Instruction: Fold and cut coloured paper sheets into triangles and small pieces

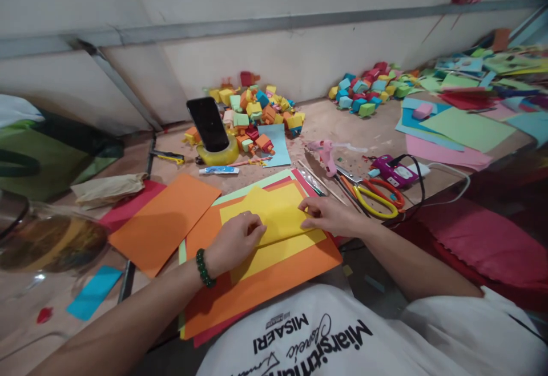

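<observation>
A piece of yellow paper [280, 216], which looks folded over, lies in front of me on a flat yellow sheet [274, 262]. My left hand [235, 242], with a green bead bracelet at the wrist, is closed at the paper's left edge, fingers curled in and thumb against it. At the right edge, my right hand [327, 215] pinches the same paper between thumb and fingers. Beneath both are larger orange sheets [257, 302], with red and pale green sheets showing at the edges.
Behind the papers stand a phone [208, 124] on a tape roll [219, 152] and a pile of small paper cubes [252, 110]. To the right lie a pink glue gun [326, 156], scissors [379, 202] and a purple device [394, 172] with cables. A glass pot [51, 245] sits left.
</observation>
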`<move>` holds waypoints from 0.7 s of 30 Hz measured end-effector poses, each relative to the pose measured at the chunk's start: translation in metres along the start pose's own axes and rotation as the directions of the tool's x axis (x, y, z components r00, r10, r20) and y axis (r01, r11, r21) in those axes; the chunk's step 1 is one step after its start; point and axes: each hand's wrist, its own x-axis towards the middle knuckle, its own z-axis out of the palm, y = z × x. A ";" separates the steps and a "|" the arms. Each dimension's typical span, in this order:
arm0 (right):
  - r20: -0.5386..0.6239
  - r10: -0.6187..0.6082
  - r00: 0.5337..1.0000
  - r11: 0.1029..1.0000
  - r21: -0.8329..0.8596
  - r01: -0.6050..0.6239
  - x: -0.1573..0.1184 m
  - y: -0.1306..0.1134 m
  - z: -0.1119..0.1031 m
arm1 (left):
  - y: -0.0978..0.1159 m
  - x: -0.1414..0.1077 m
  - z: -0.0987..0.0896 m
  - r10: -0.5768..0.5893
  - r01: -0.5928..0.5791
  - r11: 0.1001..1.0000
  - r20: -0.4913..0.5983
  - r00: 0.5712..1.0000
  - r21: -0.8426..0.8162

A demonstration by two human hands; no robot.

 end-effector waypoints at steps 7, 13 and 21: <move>-0.118 0.004 0.993 0.972 -0.233 -0.031 0.008 -0.029 -0.013 | 0.002 0.003 0.002 -0.068 0.065 0.986 0.013 0.998 0.154; -0.035 0.054 0.998 0.991 -0.118 -0.058 0.045 -0.031 -0.015 | 0.002 0.005 0.005 -0.054 0.055 0.981 -0.008 0.998 0.188; 0.088 -0.076 0.993 0.995 0.069 0.070 0.060 -0.024 -0.014 | 0.003 -0.006 -0.007 0.052 -0.024 0.970 -0.110 0.993 0.243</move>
